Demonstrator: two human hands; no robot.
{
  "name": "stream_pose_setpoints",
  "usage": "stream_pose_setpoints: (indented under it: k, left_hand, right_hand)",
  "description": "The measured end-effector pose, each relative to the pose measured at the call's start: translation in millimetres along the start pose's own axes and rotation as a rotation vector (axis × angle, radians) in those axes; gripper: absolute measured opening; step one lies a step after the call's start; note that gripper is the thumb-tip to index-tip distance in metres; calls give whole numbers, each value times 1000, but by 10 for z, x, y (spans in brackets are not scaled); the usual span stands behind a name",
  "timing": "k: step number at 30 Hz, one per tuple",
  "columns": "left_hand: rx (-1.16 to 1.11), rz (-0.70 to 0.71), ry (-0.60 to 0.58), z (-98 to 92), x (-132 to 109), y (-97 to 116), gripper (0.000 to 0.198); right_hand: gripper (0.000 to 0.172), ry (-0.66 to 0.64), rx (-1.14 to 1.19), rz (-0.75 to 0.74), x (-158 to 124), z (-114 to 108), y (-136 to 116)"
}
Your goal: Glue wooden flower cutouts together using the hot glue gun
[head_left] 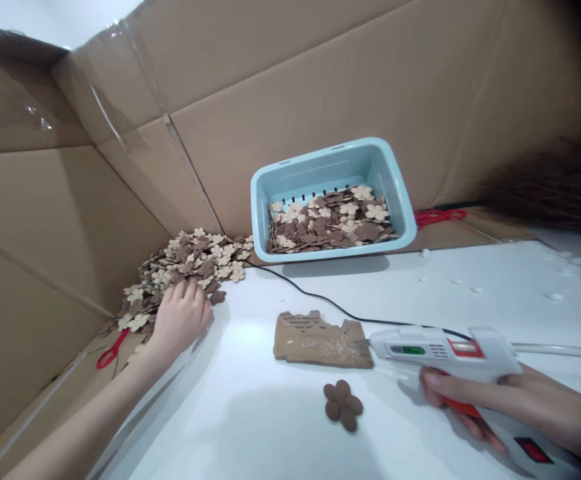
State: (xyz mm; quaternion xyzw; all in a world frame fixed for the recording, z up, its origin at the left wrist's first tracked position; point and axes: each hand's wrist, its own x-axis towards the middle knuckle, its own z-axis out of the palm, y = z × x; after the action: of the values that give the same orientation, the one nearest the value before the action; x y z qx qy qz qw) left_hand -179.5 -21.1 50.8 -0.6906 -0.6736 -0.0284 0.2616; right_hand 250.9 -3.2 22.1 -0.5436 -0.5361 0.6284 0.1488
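Observation:
My right hand (463,400) grips a white hot glue gun (430,347) by its handle, with a finger on the orange trigger. A clear glue stick (560,350) sticks out of its back. The nozzle lies at the right edge of a torn piece of cardboard (290,347) streaked with glue. Below the cardboard, a dark brown flower-shaped piece (343,405) lies on the white surface. At the left, my left hand (183,313) rests with fingers curled at the edge of a heap of brown and cream flower pieces (185,257). Its fingertips are hidden.
A light blue basket (260,207) holding more flower pieces stands at the back. Red-handled scissors (440,217) lie beside it; another red handle (113,350) shows near the heap. A black cord (320,297) crosses the surface. Cardboard walls (320,80) rise behind. White blobs (553,296) lie at right.

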Motion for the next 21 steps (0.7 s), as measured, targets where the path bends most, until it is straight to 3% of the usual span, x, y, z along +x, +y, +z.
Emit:
stream_pose_setpoints:
  k: [3, 7, 10, 13, 15, 18, 20, 21]
  left_hand:
    - [-104, 85, 141, 108, 52, 46, 58]
    - [-681, 67, 103, 128, 159, 199, 75]
    - [-1222, -76, 67, -68, 230, 386, 70]
    - [-1551, -220, 11, -423, 260, 588, 48]
    - [-1652, -267, -82, -666, 230, 705, 38]
    - [-1654, -187, -208, -915, 66, 775, 25]
    - [-1509, -114, -193, -989, -148, 691, 23]
    - [-1384, -91, -102, -1007, -284, 600, 24]
  right_hand:
    - [45, -11, 30, -1, 11, 1, 5]
    - [39, -2, 64, 33, -9, 12, -29]
    - [37, 3, 47, 18, -31, 18, -63]
    - [37, 7, 42, 21, -26, 17, -63]
    - [39, 11, 38, 18, -23, 15, -58]
    - [39, 16, 30, 6, -52, 20, -89]
    - [38, 23, 32, 26, -91, 30, -131]
    - [37, 28, 28, 37, -110, 36, -150]
